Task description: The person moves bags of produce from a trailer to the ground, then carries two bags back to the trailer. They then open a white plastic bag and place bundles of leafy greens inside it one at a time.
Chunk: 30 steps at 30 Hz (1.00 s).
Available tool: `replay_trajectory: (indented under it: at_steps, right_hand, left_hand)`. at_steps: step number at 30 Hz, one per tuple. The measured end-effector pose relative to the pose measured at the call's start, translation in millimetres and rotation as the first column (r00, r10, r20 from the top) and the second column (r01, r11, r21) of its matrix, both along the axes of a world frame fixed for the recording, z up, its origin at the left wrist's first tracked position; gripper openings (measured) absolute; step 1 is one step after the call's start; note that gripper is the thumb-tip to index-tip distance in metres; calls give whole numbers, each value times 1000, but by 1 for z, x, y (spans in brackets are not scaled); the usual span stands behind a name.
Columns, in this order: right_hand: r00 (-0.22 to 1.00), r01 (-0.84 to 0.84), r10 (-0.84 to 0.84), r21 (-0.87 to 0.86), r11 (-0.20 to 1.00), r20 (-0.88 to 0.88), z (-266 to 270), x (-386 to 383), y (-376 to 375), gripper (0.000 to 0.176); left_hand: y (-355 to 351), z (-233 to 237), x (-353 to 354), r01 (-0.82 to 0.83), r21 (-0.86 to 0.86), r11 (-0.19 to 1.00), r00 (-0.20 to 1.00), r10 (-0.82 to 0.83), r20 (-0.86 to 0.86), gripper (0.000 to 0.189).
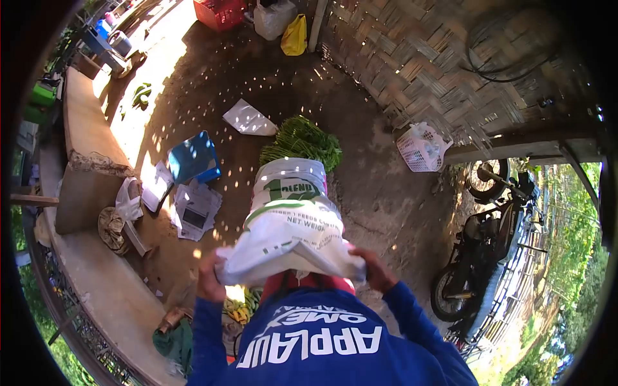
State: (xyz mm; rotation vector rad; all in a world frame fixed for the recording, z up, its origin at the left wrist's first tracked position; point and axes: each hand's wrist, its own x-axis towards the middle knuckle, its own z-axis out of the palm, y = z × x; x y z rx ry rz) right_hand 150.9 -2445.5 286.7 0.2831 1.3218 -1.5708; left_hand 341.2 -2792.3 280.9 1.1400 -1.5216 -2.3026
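Note:
A white woven feed sack (pixel 290 222) with green print stretches out in front of my body. My left hand (pixel 211 275) is closed on the left corner of its near edge. On the opposite corner, my right hand (pixel 374 269) grips the same edge, fingers wrapped round it. The near edge is spread wide between both hands, and the far end of the sack overlaps a bundle of leafy greens (pixel 306 141) on the ground. Yellow produce (pixel 239 310) shows low beside my left forearm, partly hidden by my body.
A blue box (pixel 194 157), loose papers (pixel 195 212) and a white sheet (pixel 250 118) lie on the dirt floor. To the right are a white basket (pixel 418 153) and a motorcycle (pixel 479 238). A concrete ledge (pixel 96 283) runs along the left; a woven wall (pixel 418 58) stands ahead.

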Motion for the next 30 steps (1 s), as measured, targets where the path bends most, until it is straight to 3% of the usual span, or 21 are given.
replay_trajectory:
  at_steps: [2,3,4,5,6,7,8,10,11,12,16,18,19,20,22,25,26,27,28,29,30]
  right_hand:
    - [998,50,-52,-105,993,-25,58,-32,-23,50]
    - [995,8,-18,-100,995,-101,92,-40,-32,50]
    - [983,-38,21,-92,995,-181,114,-47,-36,51]
    - [595,-216,225,116,969,-772,123,-59,-24,42]
    - [-107,-205,366,381,902,-924,132,-64,-4,35]
    - [420,-216,298,224,950,-857,160,-58,9,41]
    - [824,-147,169,83,986,-541,202,-52,14,47]
    - [791,-374,433,219,901,-432,298,-14,-7,57]
    - [755,-339,433,272,901,-492,314,5,-3,65]
    - [594,-462,601,385,799,-535,316,3,10,67]
    - [522,-794,726,57,605,-448,257,38,12,53]
    - [649,-704,606,-62,707,-461,175,72,24,46]
    - [637,-701,623,-5,713,-454,148,80,31,50]
    - [633,-694,641,49,719,-435,124,89,42,55]
    - [630,-711,709,132,690,-316,74,106,82,54]
    - [596,-713,783,331,618,-180,24,152,128,53]
    - [611,-679,761,349,646,-218,-11,167,141,53]
    - [623,-665,751,359,655,-217,-35,172,143,53]
    - [627,-654,741,354,669,-242,-56,178,139,56]
    - [631,-640,728,350,684,-267,-67,183,133,60]
    - [649,-617,711,359,700,-271,-70,185,120,60]
  left_hand:
    - [-25,48,-26,6,218,976,992,23,-128,29]
    - [-32,71,-29,85,-172,981,971,-120,-206,29]
    - [-35,92,-28,116,-541,833,935,-276,-225,30]
    - [-44,110,-21,34,-357,933,916,-173,-363,30]
    - [-49,130,-7,-28,-147,989,881,-45,-470,31]
    - [-43,160,10,-52,-297,953,893,-89,-441,35]
    - [-38,196,26,-79,-444,892,904,-123,-409,41]
    - [-4,283,52,96,-212,973,951,-153,-270,56]
    - [9,291,73,73,-253,965,954,-141,-263,58]
    - [21,296,95,47,-309,950,954,-134,-267,60]
    - [76,206,168,-482,181,857,799,515,-311,57]
    - [120,113,189,-939,18,342,340,937,-78,39]
    - [147,56,209,-827,-417,377,504,825,-255,30]
    - [170,17,226,-581,-775,248,697,644,-316,22]
    - [218,10,210,-250,-967,43,714,683,-154,18]
    - [235,-16,227,-385,-892,236,838,494,-231,19]
    - [242,5,211,-620,-289,730,769,639,-36,24]
    - [246,14,199,-602,515,610,781,584,222,33]
    - [249,-4,207,-583,523,621,797,563,220,33]
    - [254,-36,227,-326,-223,919,930,354,101,27]
    - [252,-58,236,93,-843,529,981,96,168,24]
